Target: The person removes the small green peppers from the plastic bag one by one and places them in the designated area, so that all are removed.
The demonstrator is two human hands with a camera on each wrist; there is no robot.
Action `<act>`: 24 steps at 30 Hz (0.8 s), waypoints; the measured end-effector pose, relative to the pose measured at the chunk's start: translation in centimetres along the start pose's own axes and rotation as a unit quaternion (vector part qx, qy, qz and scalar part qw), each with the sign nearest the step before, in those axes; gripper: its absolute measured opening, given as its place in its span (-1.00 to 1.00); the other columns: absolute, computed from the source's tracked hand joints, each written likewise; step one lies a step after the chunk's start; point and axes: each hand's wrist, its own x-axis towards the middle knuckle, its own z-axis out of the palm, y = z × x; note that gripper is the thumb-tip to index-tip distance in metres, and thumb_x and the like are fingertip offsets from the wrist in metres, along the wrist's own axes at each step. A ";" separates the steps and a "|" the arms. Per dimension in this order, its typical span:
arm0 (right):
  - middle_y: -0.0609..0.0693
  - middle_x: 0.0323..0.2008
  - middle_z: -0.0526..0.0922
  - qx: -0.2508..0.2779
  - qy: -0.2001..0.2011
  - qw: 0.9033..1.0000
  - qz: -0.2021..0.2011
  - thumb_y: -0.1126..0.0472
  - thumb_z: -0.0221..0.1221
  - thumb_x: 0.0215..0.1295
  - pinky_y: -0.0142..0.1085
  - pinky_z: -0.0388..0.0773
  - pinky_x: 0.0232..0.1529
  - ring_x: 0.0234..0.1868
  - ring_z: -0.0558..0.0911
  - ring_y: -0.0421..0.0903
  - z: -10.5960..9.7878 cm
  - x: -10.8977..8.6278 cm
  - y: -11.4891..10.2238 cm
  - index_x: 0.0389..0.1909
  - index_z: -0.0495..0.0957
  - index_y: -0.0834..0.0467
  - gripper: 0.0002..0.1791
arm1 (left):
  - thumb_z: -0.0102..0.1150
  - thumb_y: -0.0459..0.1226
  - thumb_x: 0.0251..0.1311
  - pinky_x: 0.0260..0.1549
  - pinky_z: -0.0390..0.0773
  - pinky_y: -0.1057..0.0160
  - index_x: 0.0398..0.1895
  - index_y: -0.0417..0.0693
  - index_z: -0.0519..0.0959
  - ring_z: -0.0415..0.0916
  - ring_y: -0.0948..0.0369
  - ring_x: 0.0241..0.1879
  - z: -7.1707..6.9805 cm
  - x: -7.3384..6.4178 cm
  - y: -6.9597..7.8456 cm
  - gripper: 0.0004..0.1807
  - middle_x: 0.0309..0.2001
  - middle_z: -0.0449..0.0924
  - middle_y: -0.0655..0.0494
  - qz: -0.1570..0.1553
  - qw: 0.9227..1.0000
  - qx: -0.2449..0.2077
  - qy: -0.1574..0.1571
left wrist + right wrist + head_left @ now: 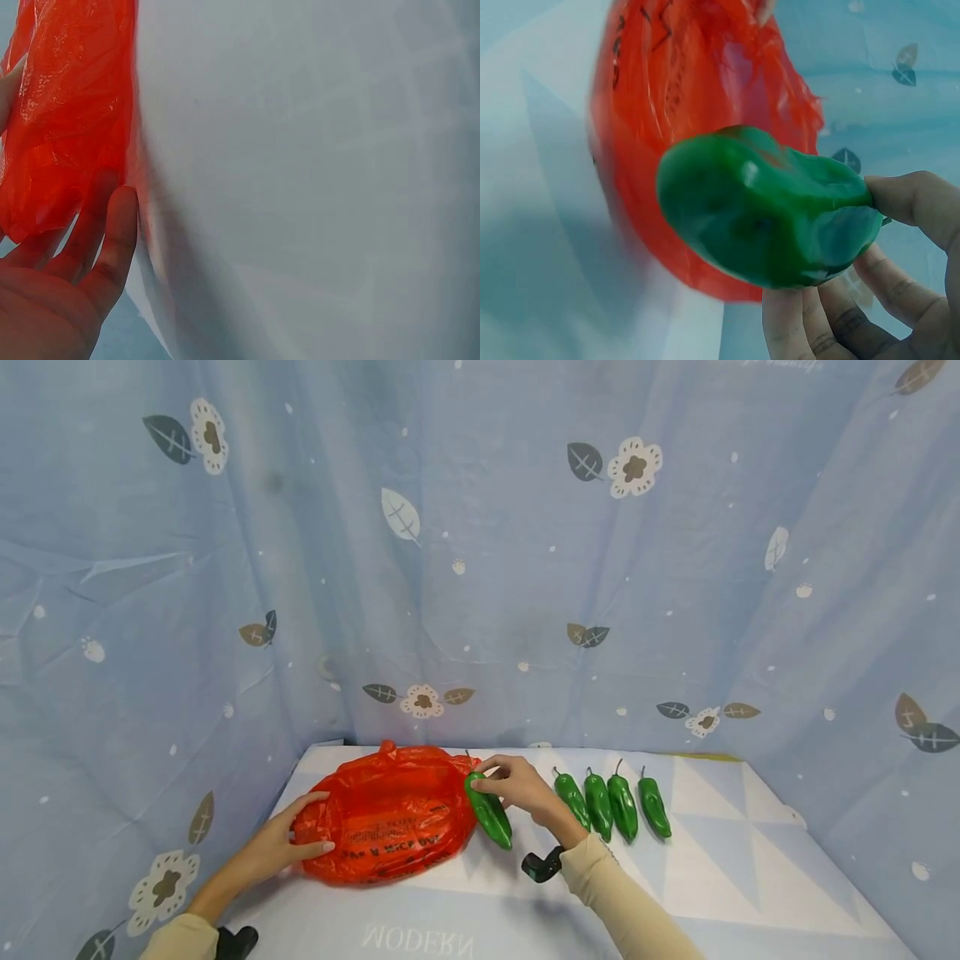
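Note:
A red plastic bag [378, 810] with dark printing lies on the left part of the table, its mouth spread. My left hand [283, 839] holds its left end, thumb and fingers apart on either side of the film; in the left wrist view the fingers [112, 240] lie against the red plastic. At the bag's right edge, my right hand [519, 787] pinches a green pepper [491, 817] near its stem end. The right wrist view shows this glossy pepper [757, 210] in front of the bag, its blunt end pointing away from the fingers. The bag's inside is mostly hidden.
Several more green peppers [600, 806] lie in a row on the table to the right, stems toward the back. A pale patterned cloth [720, 877] covers the table. Blue curtains [510, 568] with flowers and leaves hang behind and at both sides.

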 end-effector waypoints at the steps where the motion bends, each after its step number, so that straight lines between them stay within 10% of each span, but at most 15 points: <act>1: -0.01 -0.24 0.72 -0.001 0.004 1.000 0.000 0.02 0.41 0.28 -0.04 0.70 -0.34 -0.27 0.66 -0.09 -0.3 -0.1 0.0 0.01 0.68 0.08 -0.65 | 0.54 0.05 0.09 0.23 0.42 -0.34 0.58 0.00 0.15 0.19 -0.36 0.41 0.0 0.1 -0.1 0.07 0.50 0.15 -0.39 0.001 1.000 -0.001 0.001; 24: 0.04 -0.19 0.68 0.007 0.052 0.998 0.046 -0.01 0.39 0.31 -0.15 0.66 -0.30 -0.24 0.64 -0.03 -5.3 -3.0 1.9 0.08 0.66 0.06 -0.61 | 0.54 0.06 0.08 0.23 0.41 -0.36 0.59 -0.01 0.14 0.21 -0.37 0.39 -0.1 0.1 0.0 0.09 0.49 0.14 -0.41 -0.009 1.000 0.000 -0.004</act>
